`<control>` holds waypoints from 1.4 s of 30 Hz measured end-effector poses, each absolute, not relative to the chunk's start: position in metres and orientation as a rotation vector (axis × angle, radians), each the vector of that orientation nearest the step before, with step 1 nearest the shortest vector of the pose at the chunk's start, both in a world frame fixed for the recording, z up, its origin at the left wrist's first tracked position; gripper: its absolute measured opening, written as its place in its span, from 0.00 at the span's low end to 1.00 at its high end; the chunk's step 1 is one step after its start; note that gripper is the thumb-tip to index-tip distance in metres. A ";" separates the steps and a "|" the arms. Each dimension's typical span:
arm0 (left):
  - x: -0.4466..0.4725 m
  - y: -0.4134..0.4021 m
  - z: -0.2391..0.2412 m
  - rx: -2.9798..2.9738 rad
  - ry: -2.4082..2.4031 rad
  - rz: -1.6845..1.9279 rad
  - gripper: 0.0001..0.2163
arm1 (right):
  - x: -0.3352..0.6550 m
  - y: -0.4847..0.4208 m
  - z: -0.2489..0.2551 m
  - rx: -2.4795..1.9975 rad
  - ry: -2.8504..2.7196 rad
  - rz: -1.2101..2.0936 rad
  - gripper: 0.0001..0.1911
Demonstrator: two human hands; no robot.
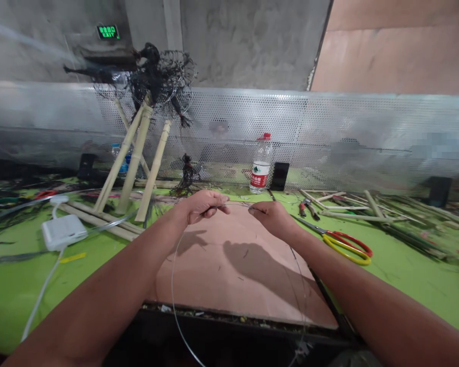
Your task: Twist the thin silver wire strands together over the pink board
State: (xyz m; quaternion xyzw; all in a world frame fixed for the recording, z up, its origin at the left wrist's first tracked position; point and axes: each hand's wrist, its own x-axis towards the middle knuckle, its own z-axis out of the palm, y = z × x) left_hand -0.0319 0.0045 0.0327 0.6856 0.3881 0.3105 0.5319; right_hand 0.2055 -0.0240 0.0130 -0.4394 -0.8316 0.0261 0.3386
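Note:
A thin wire is stretched between my two hands above a tan board. My left hand pinches one part of it with the fingers closed. My right hand grips it at the other side, thumb pressed on the curled fingers. From the left hand the pale wire hangs in a wide loop below the board's front edge. Another thin strand hangs under my right wrist. Short dark scraps lie on the board, and both hands throw shadows on it.
Scissors with red and yellow handles lie right of the board, pliers beyond them. A water bottle and a phone stand at the back. Bamboo strips lean at left near a white adapter. Cut sticks lie right.

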 end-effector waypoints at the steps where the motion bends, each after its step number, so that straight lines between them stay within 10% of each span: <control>1: -0.032 0.004 0.034 1.639 0.931 0.726 0.16 | 0.205 -0.025 0.013 -1.136 -2.165 0.064 0.16; 42: -0.018 -0.003 0.029 1.914 0.813 1.025 0.32 | 0.208 -0.020 0.015 -1.186 -2.109 0.085 0.16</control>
